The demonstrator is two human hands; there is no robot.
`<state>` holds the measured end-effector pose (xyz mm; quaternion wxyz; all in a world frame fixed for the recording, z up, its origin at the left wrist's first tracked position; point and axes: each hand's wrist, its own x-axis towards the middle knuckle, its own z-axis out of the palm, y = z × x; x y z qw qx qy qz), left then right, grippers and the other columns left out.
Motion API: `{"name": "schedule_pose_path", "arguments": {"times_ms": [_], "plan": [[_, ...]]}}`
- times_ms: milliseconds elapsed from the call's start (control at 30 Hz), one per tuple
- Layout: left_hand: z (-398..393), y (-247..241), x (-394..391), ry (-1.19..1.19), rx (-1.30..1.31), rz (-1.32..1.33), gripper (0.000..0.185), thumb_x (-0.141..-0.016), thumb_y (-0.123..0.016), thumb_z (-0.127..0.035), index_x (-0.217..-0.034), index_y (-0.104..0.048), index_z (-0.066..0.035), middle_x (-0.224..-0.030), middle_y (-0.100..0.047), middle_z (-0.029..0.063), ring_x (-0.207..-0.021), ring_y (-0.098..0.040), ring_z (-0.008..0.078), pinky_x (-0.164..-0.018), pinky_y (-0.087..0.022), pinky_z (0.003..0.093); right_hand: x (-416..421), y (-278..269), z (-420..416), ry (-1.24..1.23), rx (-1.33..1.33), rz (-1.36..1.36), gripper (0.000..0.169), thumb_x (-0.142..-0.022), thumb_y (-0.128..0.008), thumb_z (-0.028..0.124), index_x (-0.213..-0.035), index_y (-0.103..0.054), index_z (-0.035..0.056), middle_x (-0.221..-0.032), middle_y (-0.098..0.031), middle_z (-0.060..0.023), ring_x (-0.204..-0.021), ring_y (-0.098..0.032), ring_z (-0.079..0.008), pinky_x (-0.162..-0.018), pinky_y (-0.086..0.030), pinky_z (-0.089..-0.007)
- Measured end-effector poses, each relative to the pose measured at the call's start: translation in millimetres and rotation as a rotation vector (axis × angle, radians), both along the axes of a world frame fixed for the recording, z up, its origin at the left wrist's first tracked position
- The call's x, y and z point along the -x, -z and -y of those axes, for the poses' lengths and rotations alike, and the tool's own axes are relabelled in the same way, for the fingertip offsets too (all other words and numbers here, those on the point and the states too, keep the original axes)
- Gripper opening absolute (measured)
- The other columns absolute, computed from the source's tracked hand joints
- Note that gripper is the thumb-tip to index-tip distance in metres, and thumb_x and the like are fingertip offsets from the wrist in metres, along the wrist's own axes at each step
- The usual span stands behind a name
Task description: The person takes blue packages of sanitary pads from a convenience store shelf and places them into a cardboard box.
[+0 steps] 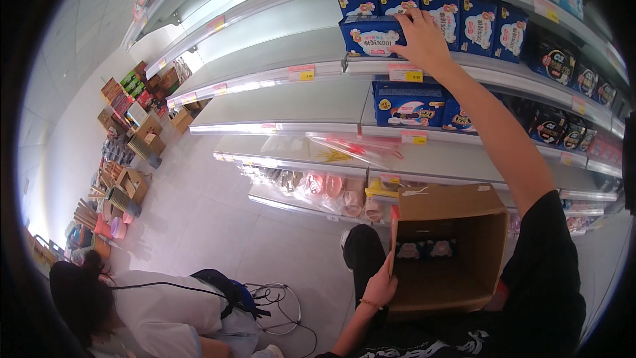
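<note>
My right hand (422, 42) reaches up to a store shelf, thumb and fingers around the right end of a blue sanitary-pad pack (370, 37) that lies on its side. Behind and beside it stands a row of upright blue packs (478, 25). Low in front of me, my left hand (381, 283) grips the left edge of an open cardboard box (449, 204). Deep inside the box lie a few dark packs (441, 248) with pale printing.
Blue packs (410, 107) and black packs (546, 124) line the shelf below. Bagged pink goods (323, 186) fill the bottom shelf. At lower left a person in a white shirt (164, 303) is close by, with a looped cable (288, 308) on the floor. Cartons (131, 184) and buckets line the far wall.
</note>
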<state>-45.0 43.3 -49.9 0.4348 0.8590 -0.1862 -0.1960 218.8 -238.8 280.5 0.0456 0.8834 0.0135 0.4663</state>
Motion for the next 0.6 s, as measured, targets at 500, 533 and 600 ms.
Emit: {"name": "schedule_pose_path", "arguments": {"times_ms": [500,533,600], "plan": [[7,1,-4,0.001,0.071,-0.007,0.069,-0.081,-0.053,-0.006,-0.145,-0.026,-0.011,-0.106,-0.059,0.0306,-0.095,-0.057,0.0465,-0.081,-0.049,0.0511,136,30,-12,-1.240,-0.736,0.000,0.043,-0.074,-0.075,0.019,-0.111,-0.055,0.0070,-0.109,-0.058,-0.0105,-0.102,-0.055,-0.0260,-0.084,-0.047,-0.0346],[6,5,-4,0.016,0.096,0.052,0.069,-0.082,-0.053,-0.006,-0.145,-0.026,-0.010,-0.107,-0.058,0.0304,-0.095,-0.058,0.0464,-0.081,-0.049,0.0504,153,34,-7,-1.571,-0.970,-0.205,0.036,-0.078,-0.073,0.020,-0.106,-0.057,0.0053,-0.102,-0.059,-0.0096,-0.097,-0.056,-0.0223,-0.081,-0.047,-0.0323],[0,2,-3,0.018,0.098,0.046,0.068,-0.082,-0.052,-0.004,-0.144,-0.026,-0.007,-0.107,-0.058,0.0302,-0.094,-0.058,0.0460,-0.079,-0.049,0.0497,203,54,0,-1.239,-1.042,-0.373,0.043,-0.075,-0.075,0.017,-0.112,-0.056,0.0062,-0.112,-0.056,-0.0115,-0.105,-0.055,-0.0243,-0.084,-0.049,-0.0348]]}}
